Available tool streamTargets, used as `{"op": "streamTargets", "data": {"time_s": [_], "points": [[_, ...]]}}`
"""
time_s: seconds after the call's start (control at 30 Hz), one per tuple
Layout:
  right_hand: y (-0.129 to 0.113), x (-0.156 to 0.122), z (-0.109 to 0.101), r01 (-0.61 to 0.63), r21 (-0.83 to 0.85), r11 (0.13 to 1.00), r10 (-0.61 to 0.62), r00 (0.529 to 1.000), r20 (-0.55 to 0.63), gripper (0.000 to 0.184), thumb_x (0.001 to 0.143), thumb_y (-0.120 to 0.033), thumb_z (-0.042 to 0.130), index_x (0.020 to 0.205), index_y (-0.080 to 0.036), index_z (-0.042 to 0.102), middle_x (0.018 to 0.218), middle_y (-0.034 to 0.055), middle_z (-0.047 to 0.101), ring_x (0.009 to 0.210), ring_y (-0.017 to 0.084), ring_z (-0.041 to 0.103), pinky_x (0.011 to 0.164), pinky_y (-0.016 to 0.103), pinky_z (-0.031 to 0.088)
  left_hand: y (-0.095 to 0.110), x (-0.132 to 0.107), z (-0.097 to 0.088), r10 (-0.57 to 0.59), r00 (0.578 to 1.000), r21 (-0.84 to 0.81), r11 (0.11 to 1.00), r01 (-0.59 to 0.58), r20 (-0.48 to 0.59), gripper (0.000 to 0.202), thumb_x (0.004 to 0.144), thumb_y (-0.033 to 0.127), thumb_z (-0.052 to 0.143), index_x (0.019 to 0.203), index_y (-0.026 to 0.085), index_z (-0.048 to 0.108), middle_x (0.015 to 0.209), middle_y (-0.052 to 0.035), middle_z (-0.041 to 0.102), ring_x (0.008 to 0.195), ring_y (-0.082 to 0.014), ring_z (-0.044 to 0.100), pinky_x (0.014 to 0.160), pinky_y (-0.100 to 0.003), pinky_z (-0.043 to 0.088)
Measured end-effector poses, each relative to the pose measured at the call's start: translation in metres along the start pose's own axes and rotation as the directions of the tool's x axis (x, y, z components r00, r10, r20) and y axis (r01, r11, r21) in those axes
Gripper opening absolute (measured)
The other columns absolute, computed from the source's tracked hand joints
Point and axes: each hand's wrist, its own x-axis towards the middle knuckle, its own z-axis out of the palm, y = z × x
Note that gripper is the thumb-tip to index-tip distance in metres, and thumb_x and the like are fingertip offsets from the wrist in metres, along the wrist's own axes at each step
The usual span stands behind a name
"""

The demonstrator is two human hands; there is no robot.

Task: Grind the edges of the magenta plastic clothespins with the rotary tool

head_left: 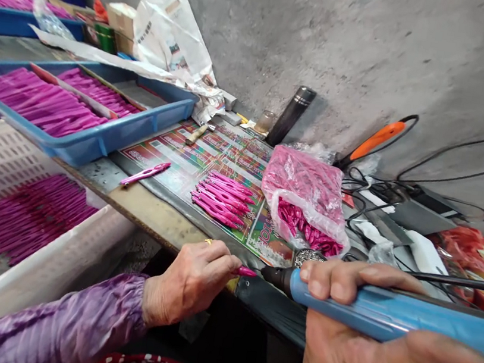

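Along the near edge of the worn wooden counter (151, 217), the left hand (189, 282) pinches a small magenta plastic piece (244, 271) just beside the black tip of a blue soldering iron (385, 313), held in the right hand's (362, 318) closed grip. Just beyond lies a clear bag of magenta pieces (309, 185); a blue tray (142, 122) and white slotted crate (65, 253) fill the left.

From here, the right hand (350, 335) hides much of a blue-handled soldering iron (385, 313), whose far end runs off the right edge. The left hand (187, 282) covers most of a small pink piece (244, 271). A white crate (11, 185) is cut off at the left, and the print on the paper mat (235, 162) is too small to read.
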Motion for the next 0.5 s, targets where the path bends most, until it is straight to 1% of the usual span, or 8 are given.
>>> {"op": "streamTargets", "data": {"time_s": [0.07,0.13,0.2,0.23,0.3,0.37,0.43,0.5], "points": [[-0.001,-0.002,0.003,-0.005,-0.004,1.0,0.005,1.0,0.009,0.07,0.076,-0.093,0.061,0.075,-0.024,0.059,0.056,-0.0049,0.051,0.052,0.014,0.05,0.057,0.033,0.052,0.006,-0.004,-0.004,-0.123,0.992,-0.116,0.986,0.123,0.01,0.025,0.111,0.022,0.05,0.1,0.014,0.071,0.081,-0.0038,0.07,0.07,-0.0139,0.065,0.064,-0.023,0.049],[-0.001,-0.003,0.006,0.008,-0.014,1.0,-0.007,0.999,0.037,0.07,0.075,-0.093,0.062,0.075,-0.023,0.059,0.057,-0.0047,0.052,0.052,0.014,0.051,0.057,0.033,0.052,0.012,-0.007,-0.01,-0.263,0.964,-0.256,0.93,0.264,0.04,0.021,0.109,0.022,0.055,0.104,0.015,0.074,0.083,-0.0035,0.072,0.073,-0.0131,0.067,0.066,-0.022,0.05],[-0.001,-0.005,0.011,0.02,-0.023,1.0,-0.018,0.998,0.057,0.071,0.075,-0.094,0.061,0.073,-0.023,0.059,0.056,-0.0046,0.052,0.051,0.014,0.051,0.057,0.033,0.051,0.017,-0.008,-0.017,-0.433,0.893,-0.381,0.81,0.445,0.122,0.017,0.105,0.024,0.061,0.102,0.016,0.076,0.083,-0.0022,0.074,0.072,-0.0126,0.067,0.066,-0.021,0.049],[-0.001,-0.007,0.013,0.021,-0.025,0.999,-0.019,0.998,0.062,0.071,0.076,-0.094,0.06,0.071,-0.023,0.058,0.056,-0.0046,0.052,0.05,0.014,0.051,0.057,0.033,0.051,0.019,-0.008,-0.02,-0.524,0.831,-0.432,0.716,0.548,0.187,0.018,0.103,0.026,0.062,0.099,0.016,0.076,0.08,-0.0013,0.073,0.07,-0.0124,0.066,0.065,-0.021,0.048],[0.0,-0.009,0.017,0.013,-0.032,0.999,-0.012,0.999,0.05,0.069,0.078,-0.091,0.061,0.07,-0.022,0.057,0.056,-0.0051,0.052,0.05,0.013,0.051,0.059,0.033,0.051,0.022,-0.007,-0.027,-0.665,0.664,-0.51,0.463,0.726,0.342,0.022,0.099,0.034,0.064,0.093,0.016,0.075,0.072,0.0002,0.068,0.063,-0.0114,0.06,0.059,-0.021,0.044],[0.0,-0.012,0.022,0.025,-0.039,0.999,-0.022,0.997,0.076,0.068,0.079,-0.09,0.062,0.07,-0.023,0.058,0.056,-0.0056,0.052,0.05,0.013,0.052,0.06,0.033,0.051,0.024,-0.008,-0.031,-0.706,0.502,-0.554,0.185,0.812,0.5,0.029,0.093,0.043,0.068,0.093,0.014,0.073,0.066,0.0019,0.063,0.055,-0.0093,0.052,0.051,-0.02,0.038],[0.0,-0.015,0.026,0.023,-0.036,0.999,-0.02,0.996,0.085,0.069,0.076,-0.091,0.063,0.071,-0.023,0.058,0.055,-0.006,0.052,0.05,0.013,0.052,0.06,0.033,0.05,0.025,-0.01,-0.034,-0.688,0.398,-0.563,-0.018,0.827,0.607,0.038,0.084,0.05,0.074,0.096,0.014,0.069,0.065,0.0027,0.062,0.05,-0.0075,0.049,0.047,-0.019,0.033],[0.0,-0.018,0.03,-0.006,-0.022,1.0,0.008,0.997,0.072,0.069,0.074,-0.092,0.065,0.071,-0.022,0.058,0.055,-0.0062,0.052,0.05,0.012,0.052,0.06,0.032,0.049,0.026,-0.013,-0.035,-0.676,0.333,-0.553,-0.131,0.823,0.657,0.045,0.077,0.053,0.078,0.096,0.014,0.066,0.065,0.0028,0.063,0.047,-0.0064,0.049,0.045,-0.018,0.033]]}}
